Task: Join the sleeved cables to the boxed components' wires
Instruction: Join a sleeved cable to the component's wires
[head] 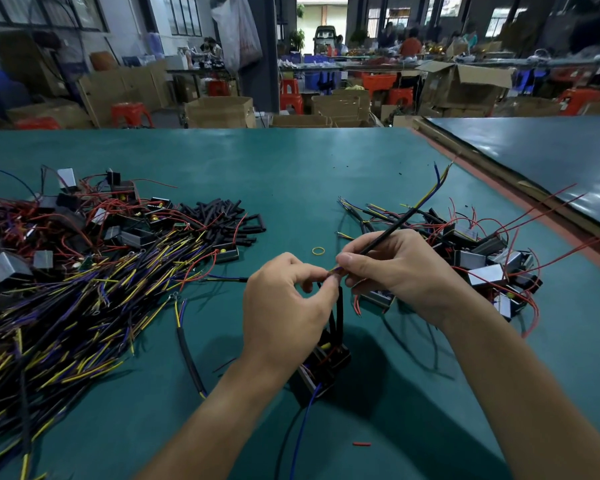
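Pinching sleeved cable in right hand, long axis slanting away rightward, left hand fingers pinching its near tips

We see bright, even light; soft shadows pool on the green table below our fingers (themselves sharp). Beyond them the hall blurs and bows; glare streaks the grey board to their right.

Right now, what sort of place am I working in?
Likely a factory assembly hall: piles of sleeved cables and boxed components on a green bench, with cartons and red stools behind.
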`<state>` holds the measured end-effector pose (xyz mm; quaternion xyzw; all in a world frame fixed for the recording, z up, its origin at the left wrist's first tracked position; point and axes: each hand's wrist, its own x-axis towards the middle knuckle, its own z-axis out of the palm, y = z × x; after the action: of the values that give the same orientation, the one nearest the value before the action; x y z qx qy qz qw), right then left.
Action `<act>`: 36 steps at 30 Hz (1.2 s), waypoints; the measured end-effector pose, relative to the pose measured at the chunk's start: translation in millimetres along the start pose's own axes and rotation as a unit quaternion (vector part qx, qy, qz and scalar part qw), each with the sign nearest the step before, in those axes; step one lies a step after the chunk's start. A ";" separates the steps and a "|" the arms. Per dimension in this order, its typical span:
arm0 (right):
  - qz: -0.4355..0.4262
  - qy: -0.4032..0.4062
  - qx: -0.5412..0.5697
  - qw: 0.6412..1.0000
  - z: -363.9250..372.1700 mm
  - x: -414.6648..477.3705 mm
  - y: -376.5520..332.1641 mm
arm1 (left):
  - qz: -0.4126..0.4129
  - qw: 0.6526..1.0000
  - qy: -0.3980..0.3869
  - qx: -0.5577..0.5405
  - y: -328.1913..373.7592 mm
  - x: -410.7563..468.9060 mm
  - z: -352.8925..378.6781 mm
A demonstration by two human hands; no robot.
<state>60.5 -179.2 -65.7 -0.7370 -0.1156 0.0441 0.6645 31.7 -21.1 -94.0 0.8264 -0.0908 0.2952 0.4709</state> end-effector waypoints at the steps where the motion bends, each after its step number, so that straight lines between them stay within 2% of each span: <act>1: -0.001 0.003 0.001 1.000 0.1 0.3 0.0 | 0.006 1.000 0.003 0.009 1.3 -0.8 0.3; 5: -0.008 0.000 -0.010 1.000 -0.6 1.0 0.7 | 0.024 0.997 0.009 0.066 3.6 -2.8 2.6; 8: -0.009 -0.004 -0.021 1.000 0.2 0.6 1.5 | 0.009 0.997 0.009 0.070 2.2 -3.3 3.2; 14: 0.002 -0.007 -0.013 1.000 0.6 1.1 1.9 | -0.020 0.999 -0.001 0.044 1.2 -2.2 3.5; 22: 0.016 0.010 0.029 0.999 1.9 1.5 1.6 | -0.098 0.994 -0.024 -0.053 0.1 4.7 2.3; 28: 0.019 0.024 0.040 0.999 1.2 2.5 2.6 | -0.075 0.996 -0.015 -0.049 0.1 6.2 -0.9; 36: 0.023 -0.003 0.059 0.998 -5.4 -0.2 -1.1 | -0.071 0.997 -0.013 -0.041 0.3 5.5 -3.0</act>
<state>61.4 -184.3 -64.0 -0.6990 -0.0979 0.0679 0.7051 34.8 -18.1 -89.5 0.8147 -0.0502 0.2459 0.5228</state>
